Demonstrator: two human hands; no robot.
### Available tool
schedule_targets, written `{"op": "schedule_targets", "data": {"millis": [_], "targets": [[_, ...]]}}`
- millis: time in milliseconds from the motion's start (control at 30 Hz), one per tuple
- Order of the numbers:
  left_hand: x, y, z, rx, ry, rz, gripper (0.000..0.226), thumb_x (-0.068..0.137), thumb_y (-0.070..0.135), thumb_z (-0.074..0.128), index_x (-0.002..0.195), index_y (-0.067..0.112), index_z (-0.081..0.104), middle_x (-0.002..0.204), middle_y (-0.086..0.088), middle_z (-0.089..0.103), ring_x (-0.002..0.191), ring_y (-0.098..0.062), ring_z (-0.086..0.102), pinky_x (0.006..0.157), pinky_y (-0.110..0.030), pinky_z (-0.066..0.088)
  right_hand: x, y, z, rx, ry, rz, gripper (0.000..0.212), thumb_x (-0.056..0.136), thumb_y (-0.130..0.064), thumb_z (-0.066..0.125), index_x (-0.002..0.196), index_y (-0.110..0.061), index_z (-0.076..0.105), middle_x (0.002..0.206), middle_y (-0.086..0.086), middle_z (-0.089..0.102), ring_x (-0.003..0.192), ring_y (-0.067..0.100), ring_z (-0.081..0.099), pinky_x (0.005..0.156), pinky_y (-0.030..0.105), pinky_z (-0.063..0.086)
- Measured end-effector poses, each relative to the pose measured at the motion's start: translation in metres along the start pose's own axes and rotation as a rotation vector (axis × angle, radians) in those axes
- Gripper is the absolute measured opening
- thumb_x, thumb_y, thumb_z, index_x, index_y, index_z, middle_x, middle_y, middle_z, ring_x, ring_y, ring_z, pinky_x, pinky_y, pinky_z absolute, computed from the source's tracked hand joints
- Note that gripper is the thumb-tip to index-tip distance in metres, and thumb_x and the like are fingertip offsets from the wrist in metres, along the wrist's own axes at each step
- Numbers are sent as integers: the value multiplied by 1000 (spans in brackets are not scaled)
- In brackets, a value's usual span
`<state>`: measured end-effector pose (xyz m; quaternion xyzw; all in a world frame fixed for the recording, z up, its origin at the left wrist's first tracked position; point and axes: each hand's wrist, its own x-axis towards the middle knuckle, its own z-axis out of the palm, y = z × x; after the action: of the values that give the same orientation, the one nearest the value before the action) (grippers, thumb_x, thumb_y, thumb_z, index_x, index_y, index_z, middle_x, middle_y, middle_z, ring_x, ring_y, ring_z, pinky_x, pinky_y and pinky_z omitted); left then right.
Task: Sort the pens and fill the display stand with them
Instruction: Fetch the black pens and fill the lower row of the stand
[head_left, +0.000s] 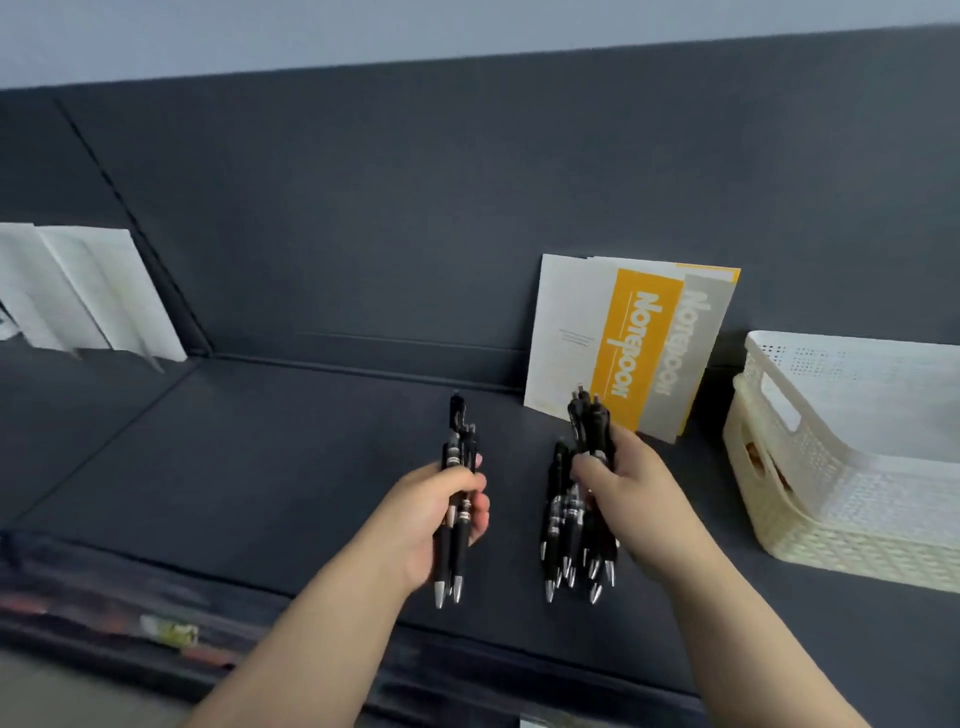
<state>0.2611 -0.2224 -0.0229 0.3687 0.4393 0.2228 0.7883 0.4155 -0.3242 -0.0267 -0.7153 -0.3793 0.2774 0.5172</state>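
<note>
Pens, black with silver tips pointing toward the person: a few pens (457, 452) gripped in the curled fingers of the left hand (441, 514), and a larger bundle (569, 525) clasped in the right hand (623, 493). Both are held over the dark shelf (260, 467), hands apart. Stand: none to be made out. Step, as judged: sorting between hands, best done 1 pen at a time, tips kept facing 1 way and the bundle held firmly so none slip. Writing: "Notebook" on 2 notebooks (639, 343), 1 yellow, 1 grey, leaning on the back wall; barrel print too small to read. Baskets (857, 467), white, stacked, at right.
</note>
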Motion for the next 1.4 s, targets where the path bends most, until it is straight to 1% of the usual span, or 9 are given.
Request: {"op": "schedule_targets", "data": {"millis": [200, 300, 400, 500, 667, 833, 1033, 1167, 1400], "targets": [[-36, 10, -43, -147, 68, 68, 14, 84, -9, 53, 84, 3, 60, 65, -10, 62, 61, -19, 62, 56, -30, 56, -9, -35, 82, 143, -227, -127, 9, 94, -22, 48, 88, -18, 54, 68, -1, 50, 62, 10, 47, 63, 26, 41], [-53, 20, -72, -154, 125, 183, 17, 86, -9, 49, 87, 1, 63, 77, -14, 72, 71, -24, 70, 68, -36, 59, -11, -55, 128, 127, -307, -172, 8, 95, -20, 47, 90, -17, 53, 72, 0, 58, 66, 13, 58, 69, 28, 47], [-73, 31, -112, -154, 183, 257, 24, 89, -4, 47, 91, 5, 70, 84, -13, 74, 72, -22, 71, 65, -34, 56, -20, -77, 179, 120, -384, -198, 10, 96, -19, 45, 98, -21, 55, 81, -4, 67, 75, 10, 65, 71, 24, 52], [-93, 43, -160, -150, 219, 326, 23, 91, 2, 48, 98, 7, 70, 90, -15, 72, 71, -24, 69, 57, -31, 54, -33, -99, 237, 64, -455, -272, 15, 97, -19, 43, 95, -29, 54, 88, -5, 65, 81, 3, 60, 65, 11, 46], [-127, 64, -264, -171, 231, 410, 25, 91, 0, 47, 96, 8, 71, 80, -11, 71, 67, -20, 68, 50, -26, 50, -52, -128, 353, -76, -514, -366, 21, 94, -28, 37, 82, -29, 54, 90, -4, 58, 99, 21, 51, 86, 39, 46], [-165, 84, -380, -187, 285, 475, 22, 92, 0, 50, 101, 7, 68, 86, -13, 72, 76, -23, 70, 58, -31, 53, -79, -165, 468, -131, -625, -383, 19, 97, -27, 36, 97, -27, 55, 111, -7, 47, 115, 10, 34, 98, 26, 28], [-206, 100, -498, -277, 441, 490, 20, 93, 7, 52, 109, 12, 64, 88, -10, 73, 77, -22, 71, 60, -33, 55, -118, -204, 593, -101, -830, -342, 30, 93, -44, 34, 93, -26, 58, 101, 1, 59, 103, 18, 55, 91, 38, 45], [-219, 111, -558, -354, 540, 514, 21, 92, 8, 53, 110, 6, 64, 94, -16, 72, 80, -26, 70, 65, -36, 58, -131, -227, 654, -50, -912, -371, 22, 99, -31, 37, 95, -26, 58, 92, -10, 61, 93, 8, 59, 83, 26, 47], [-213, 146, -648, -391, 632, 523, 20, 90, 5, 56, 107, 1, 64, 88, -19, 68, 72, -27, 69, 56, -35, 57, -107, -243, 760, -11, -1063, -367, 27, 98, -40, 34, 90, -32, 57, 96, -7, 62, 89, 0, 60, 77, 22, 47]]}}
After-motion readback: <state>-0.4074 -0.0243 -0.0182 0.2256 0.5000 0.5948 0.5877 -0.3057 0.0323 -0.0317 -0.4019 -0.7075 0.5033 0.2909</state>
